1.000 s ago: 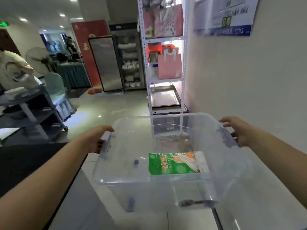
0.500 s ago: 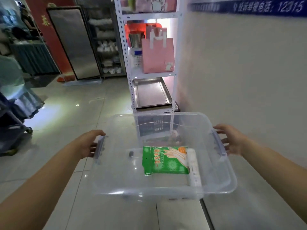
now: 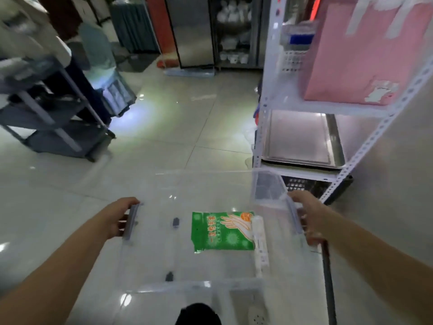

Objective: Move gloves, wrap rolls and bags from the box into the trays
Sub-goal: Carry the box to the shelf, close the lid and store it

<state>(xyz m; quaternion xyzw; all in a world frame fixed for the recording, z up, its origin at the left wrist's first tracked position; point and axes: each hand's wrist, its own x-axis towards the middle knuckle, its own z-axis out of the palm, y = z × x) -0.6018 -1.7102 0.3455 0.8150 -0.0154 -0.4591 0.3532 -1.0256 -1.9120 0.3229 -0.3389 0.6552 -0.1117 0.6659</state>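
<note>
I hold a clear plastic box (image 3: 150,261) low over the tiled floor. My left hand (image 3: 119,218) grips its left handle and my right hand (image 3: 309,219) grips its right handle. Inside lie a green pack of gloves (image 3: 222,231) and, touching its right edge, a white wrap roll (image 3: 260,245). A metal tray (image 3: 302,139) rests on the lower shelf of a white rack just beyond the box on the right.
The white rack (image 3: 264,95) stands against the wall with a pink bag (image 3: 365,50) on its upper shelf and a black crate (image 3: 304,184) below the tray. A grey cart (image 3: 54,127) stands at the left. My dark shoe (image 3: 199,313) shows at the bottom.
The box has come down toward the floor and nearer the rack; my view has tilted downward. Both hands keep hold of the handles.
</note>
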